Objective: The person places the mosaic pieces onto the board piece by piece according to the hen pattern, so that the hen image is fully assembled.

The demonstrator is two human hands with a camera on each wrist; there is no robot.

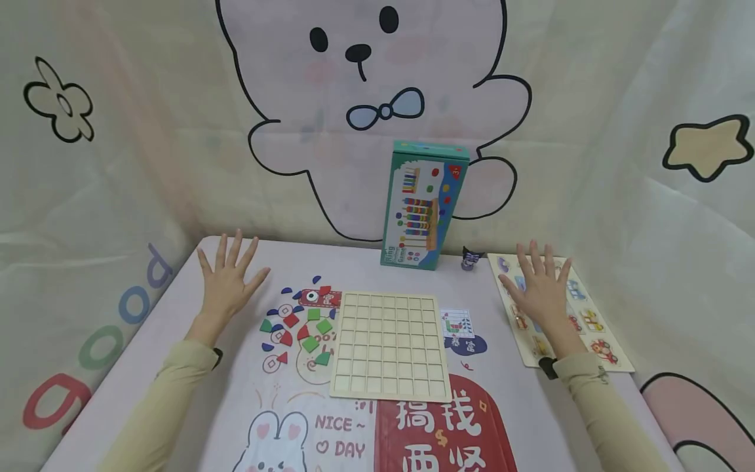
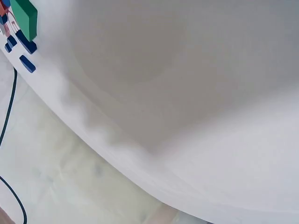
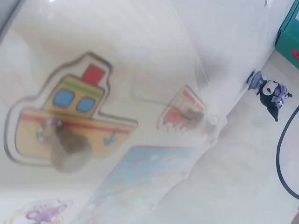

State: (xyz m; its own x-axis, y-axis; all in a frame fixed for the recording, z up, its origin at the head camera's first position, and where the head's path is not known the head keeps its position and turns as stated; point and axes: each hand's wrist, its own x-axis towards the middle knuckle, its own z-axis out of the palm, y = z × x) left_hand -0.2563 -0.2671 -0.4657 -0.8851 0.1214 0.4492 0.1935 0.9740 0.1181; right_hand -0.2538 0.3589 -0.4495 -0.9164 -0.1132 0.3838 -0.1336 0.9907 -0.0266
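Observation:
In the head view my left hand (image 1: 227, 285) is spread with straight fingers at the table's left side, holding nothing. To its right lie small flat pieces, among them a green square (image 1: 324, 326), a red piece (image 1: 291, 320) and a dark blue half-round (image 1: 286, 290). Beside these sits a pale wooden grid board (image 1: 389, 344), its square cells bare. My right hand (image 1: 541, 292), fingers also straight and apart, is over a wooden picture puzzle board (image 1: 604, 351) and overlaps it. A boat picture (image 3: 70, 116) shows on that puzzle in the right wrist view, under a clear, shiny wrap.
A tall green game box (image 1: 425, 206) stands at the back edge, leaning on the cloth backdrop. A small dark figurine (image 1: 470, 259) is right of it. Against the grid board's right edge lies a small pattern card (image 1: 457, 323). Printed cloth walls surround the white table.

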